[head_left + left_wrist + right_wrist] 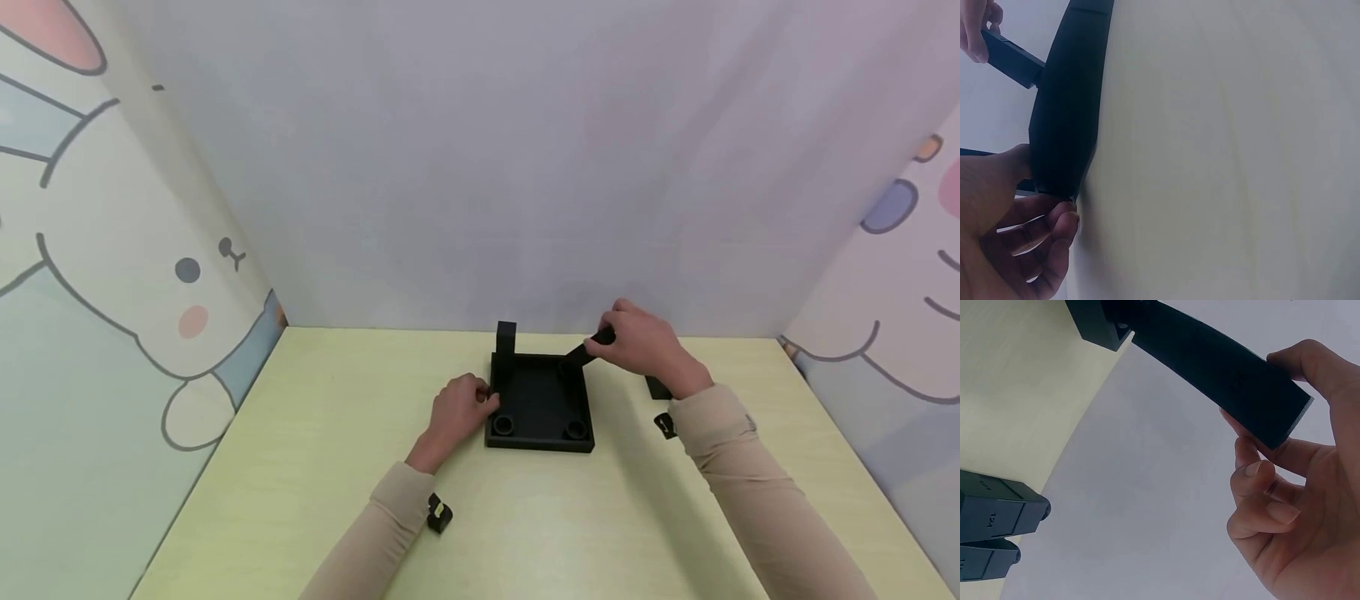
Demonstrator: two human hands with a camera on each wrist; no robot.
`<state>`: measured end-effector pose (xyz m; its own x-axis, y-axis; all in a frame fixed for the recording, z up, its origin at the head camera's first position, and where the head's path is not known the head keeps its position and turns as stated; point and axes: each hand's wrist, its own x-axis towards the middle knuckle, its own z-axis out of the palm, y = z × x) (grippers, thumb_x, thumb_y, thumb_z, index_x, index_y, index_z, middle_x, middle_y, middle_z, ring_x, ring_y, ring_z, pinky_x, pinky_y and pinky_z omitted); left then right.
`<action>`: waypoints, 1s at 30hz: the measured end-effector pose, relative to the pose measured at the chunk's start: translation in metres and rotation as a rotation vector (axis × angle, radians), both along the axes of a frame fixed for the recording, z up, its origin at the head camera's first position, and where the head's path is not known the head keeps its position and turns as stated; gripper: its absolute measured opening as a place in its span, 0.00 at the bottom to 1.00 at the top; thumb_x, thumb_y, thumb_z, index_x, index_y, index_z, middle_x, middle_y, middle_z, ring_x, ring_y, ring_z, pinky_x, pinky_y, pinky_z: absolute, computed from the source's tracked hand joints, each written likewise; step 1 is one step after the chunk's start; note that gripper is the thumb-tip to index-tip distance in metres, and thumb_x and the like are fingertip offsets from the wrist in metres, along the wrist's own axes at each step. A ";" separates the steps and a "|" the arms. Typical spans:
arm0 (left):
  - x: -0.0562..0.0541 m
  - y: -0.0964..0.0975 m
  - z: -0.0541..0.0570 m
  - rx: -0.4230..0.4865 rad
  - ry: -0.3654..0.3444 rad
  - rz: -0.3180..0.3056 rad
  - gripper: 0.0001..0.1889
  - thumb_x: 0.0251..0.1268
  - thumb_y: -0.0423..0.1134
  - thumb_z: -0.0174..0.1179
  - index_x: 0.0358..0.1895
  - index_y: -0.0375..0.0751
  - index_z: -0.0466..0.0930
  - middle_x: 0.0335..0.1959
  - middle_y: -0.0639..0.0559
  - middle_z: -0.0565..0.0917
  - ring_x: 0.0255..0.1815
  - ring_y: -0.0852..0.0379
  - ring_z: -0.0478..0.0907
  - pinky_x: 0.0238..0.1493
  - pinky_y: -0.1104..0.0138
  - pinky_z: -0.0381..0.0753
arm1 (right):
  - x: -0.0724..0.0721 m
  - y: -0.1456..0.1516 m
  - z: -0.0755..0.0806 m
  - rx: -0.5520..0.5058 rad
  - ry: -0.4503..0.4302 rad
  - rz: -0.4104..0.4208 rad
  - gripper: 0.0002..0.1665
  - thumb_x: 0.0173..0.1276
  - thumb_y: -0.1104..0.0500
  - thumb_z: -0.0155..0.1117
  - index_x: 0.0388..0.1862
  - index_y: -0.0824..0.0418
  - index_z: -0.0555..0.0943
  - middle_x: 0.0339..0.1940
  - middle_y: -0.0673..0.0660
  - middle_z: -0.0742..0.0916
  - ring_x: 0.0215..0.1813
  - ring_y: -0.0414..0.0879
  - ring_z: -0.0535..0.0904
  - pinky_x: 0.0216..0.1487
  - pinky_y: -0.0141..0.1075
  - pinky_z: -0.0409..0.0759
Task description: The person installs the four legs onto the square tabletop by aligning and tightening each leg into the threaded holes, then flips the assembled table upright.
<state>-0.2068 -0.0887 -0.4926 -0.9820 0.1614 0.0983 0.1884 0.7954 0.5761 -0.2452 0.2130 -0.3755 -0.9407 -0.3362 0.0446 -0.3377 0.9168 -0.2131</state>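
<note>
A black square tabletop [538, 408] with a raised rim and round corner sockets lies upturned on the table. At its back left corner one black leg [506, 337] stands upright. My left hand [457, 412] pinches the left rim, thumb on the inner side and fingertips low on the outside. Between thumb and fingers, my right hand [637, 337] grips a second leg [1222, 375] near its outer end. That leg leans outward, its inner end right at the back right socket [567, 364]. Round sockets show at both front corners.
Two loose black legs [997, 506] with round pegs lie side by side to the right of the tabletop. A small black item [439, 513] shows beside the left cuff, another [665, 425] by the right cuff. A pale curtain [525, 167] hangs behind the yellow table [337, 375].
</note>
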 end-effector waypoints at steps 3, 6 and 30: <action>0.001 0.000 0.000 -0.002 -0.001 0.008 0.16 0.66 0.44 0.65 0.20 0.46 0.75 0.15 0.60 0.65 0.19 0.63 0.58 0.20 0.68 0.54 | -0.001 -0.003 -0.001 0.005 0.001 0.010 0.20 0.69 0.44 0.65 0.41 0.60 0.83 0.41 0.58 0.79 0.28 0.46 0.72 0.28 0.37 0.69; 0.002 0.000 0.000 -0.002 -0.006 0.010 0.15 0.66 0.44 0.65 0.21 0.46 0.77 0.16 0.60 0.67 0.19 0.63 0.59 0.20 0.68 0.55 | -0.001 -0.006 -0.004 0.004 0.004 0.016 0.20 0.69 0.44 0.65 0.42 0.60 0.83 0.41 0.58 0.78 0.28 0.46 0.72 0.29 0.38 0.69; 0.005 0.000 -0.004 0.017 -0.027 0.012 0.14 0.66 0.45 0.65 0.24 0.44 0.79 0.18 0.58 0.70 0.20 0.62 0.61 0.20 0.68 0.56 | -0.004 -0.021 -0.034 -0.050 0.122 -0.019 0.33 0.70 0.36 0.63 0.54 0.63 0.81 0.47 0.61 0.78 0.24 0.47 0.71 0.24 0.38 0.68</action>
<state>-0.2016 -0.0885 -0.4965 -0.9862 0.1481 0.0743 0.1630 0.7873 0.5946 -0.2490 0.1919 -0.4091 -0.9335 -0.3129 0.1752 -0.3466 0.9126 -0.2167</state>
